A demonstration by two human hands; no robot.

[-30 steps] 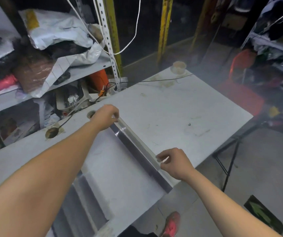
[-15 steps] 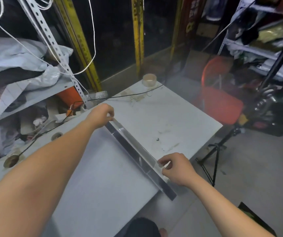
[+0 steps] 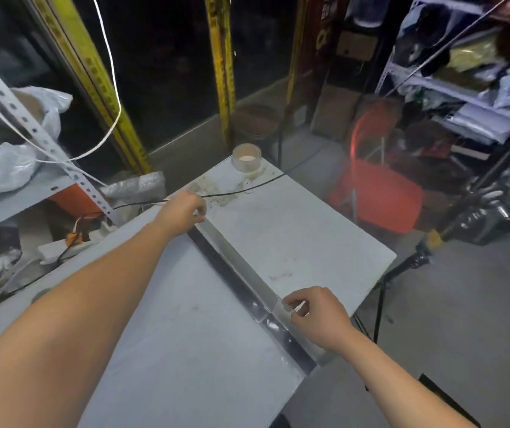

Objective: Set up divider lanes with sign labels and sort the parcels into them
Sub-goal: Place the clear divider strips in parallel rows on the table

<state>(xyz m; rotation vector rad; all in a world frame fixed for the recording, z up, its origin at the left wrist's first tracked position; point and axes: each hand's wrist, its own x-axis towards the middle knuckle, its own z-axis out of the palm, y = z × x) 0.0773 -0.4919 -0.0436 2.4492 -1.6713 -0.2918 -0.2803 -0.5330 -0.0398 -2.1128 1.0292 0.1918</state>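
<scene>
Left hand and right hand — fingers curled — pinch a long, glossy clear divider on the table.

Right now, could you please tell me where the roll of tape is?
In the head view, the roll of tape sits at the far corner of the table, beyond the black cable and past the left hand.
</scene>
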